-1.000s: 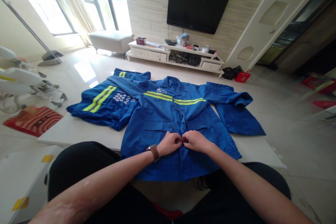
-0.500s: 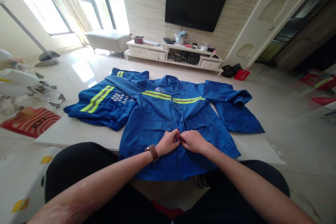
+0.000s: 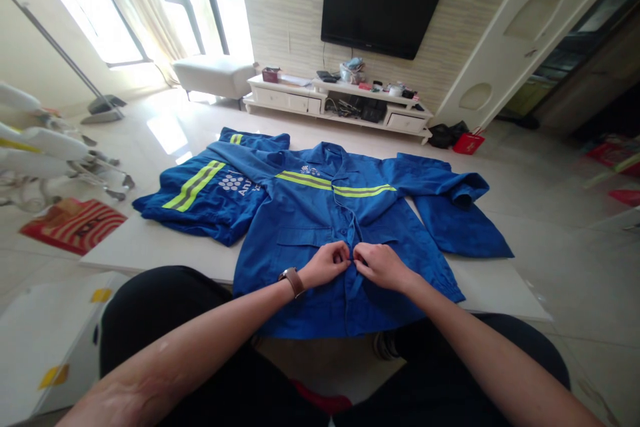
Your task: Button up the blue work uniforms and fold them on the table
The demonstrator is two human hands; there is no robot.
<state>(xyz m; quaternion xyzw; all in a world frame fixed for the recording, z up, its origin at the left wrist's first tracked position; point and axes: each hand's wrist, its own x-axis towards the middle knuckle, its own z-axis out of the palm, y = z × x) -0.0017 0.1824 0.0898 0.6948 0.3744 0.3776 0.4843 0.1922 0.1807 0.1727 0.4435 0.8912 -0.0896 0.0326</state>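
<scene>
A blue work jacket [image 3: 305,213] with yellow-and-grey reflective stripes lies spread front side up, its collar pointing away from me. Both hands meet at its front placket, below the chest stripe and between the pocket flaps. My left hand [image 3: 324,265], with a brown-strapped watch on the wrist, pinches one edge of the placket. Opposite it, touching or nearly so, my right hand [image 3: 383,265] pinches the placket too. A button shows just above the fingers; whatever lies between the fingertips is hidden. More folded blue clothing [image 3: 215,207] with a stripe and white logo lies to the left.
The garments lie on a low white table [image 3: 165,253]. Another blue garment [image 3: 463,227] sits under the right sleeve. On the floor at left is a red-striped bag [image 3: 73,225]. A white TV cabinet [image 3: 300,99] stands against the far wall, with a grey ottoman [image 3: 215,77] beside it.
The view has shifted slightly, so the scene sits a little to the right. Both hands stay at the placket, with the fingers slightly rearranged and the left fingers more curled.
</scene>
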